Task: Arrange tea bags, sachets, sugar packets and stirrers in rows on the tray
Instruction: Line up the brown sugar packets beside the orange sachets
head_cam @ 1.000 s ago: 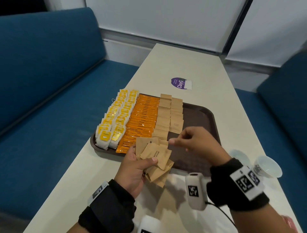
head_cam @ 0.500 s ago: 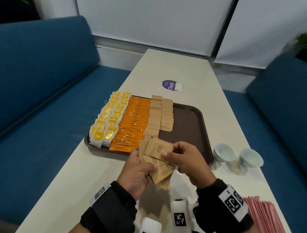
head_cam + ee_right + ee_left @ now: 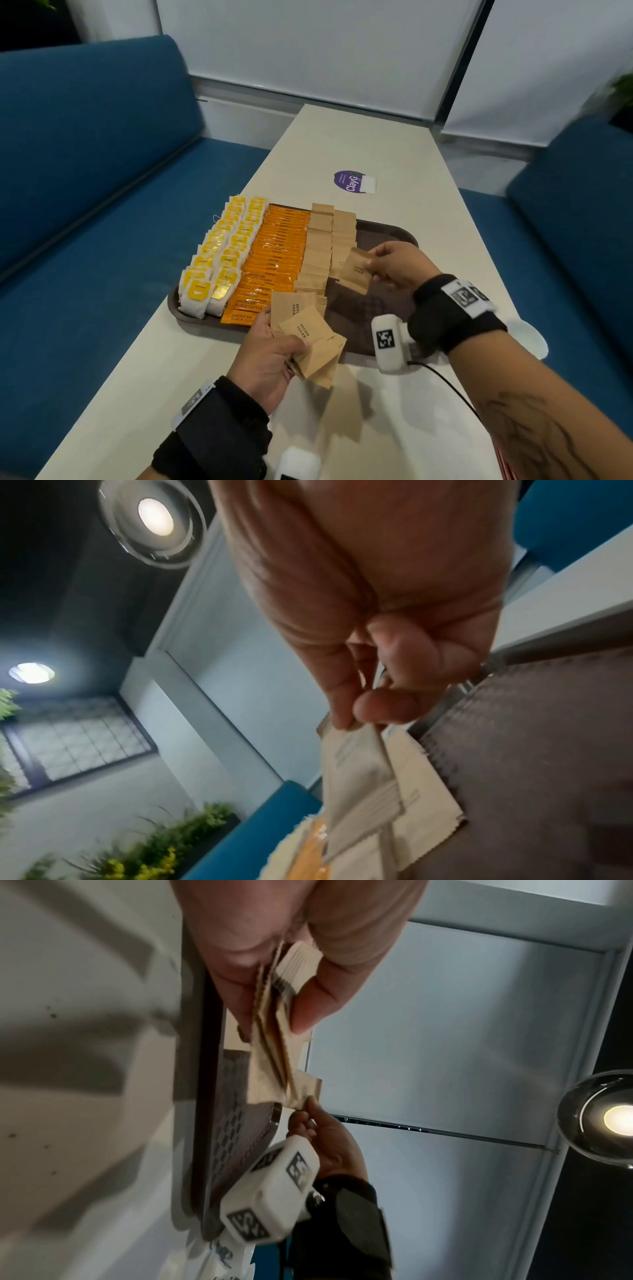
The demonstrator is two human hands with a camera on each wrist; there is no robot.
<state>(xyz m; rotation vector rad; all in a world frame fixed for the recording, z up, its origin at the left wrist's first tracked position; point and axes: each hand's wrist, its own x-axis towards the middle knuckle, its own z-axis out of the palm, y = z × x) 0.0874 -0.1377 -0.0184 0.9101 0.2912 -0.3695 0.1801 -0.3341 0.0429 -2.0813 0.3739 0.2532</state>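
The right hand is out over the tray, thumb and fingers pinching one brown sugar packet by its edge, and the packet hangs tilted just above the near end of the second sugar row; the right wrist view shows the same pinch with the packet dangling over packets already laid down. The left hand sits nearer the body at the tray's front rim, gripping a fanned stack of sugar packets, thumb on top, fingers beneath, the top ones reading BROWN SUGAR. From the left wrist the stack is seen edge on, squeezed between thumb and fingers. On the tray, from the left: two rows of yellow tea bags, overlapped like tiles, then a row of orange coffee sachets, then the first sugar row, running nearly the whole depth of the tray, and beside it the shorter second row. The tray's right part shows bare patterned brown. The tray lies on a pale table between blue benches. A purple round sticker sits on the table beyond the tray. At the lower right edge, a sliver of pink stirrers, well apart from the tray.
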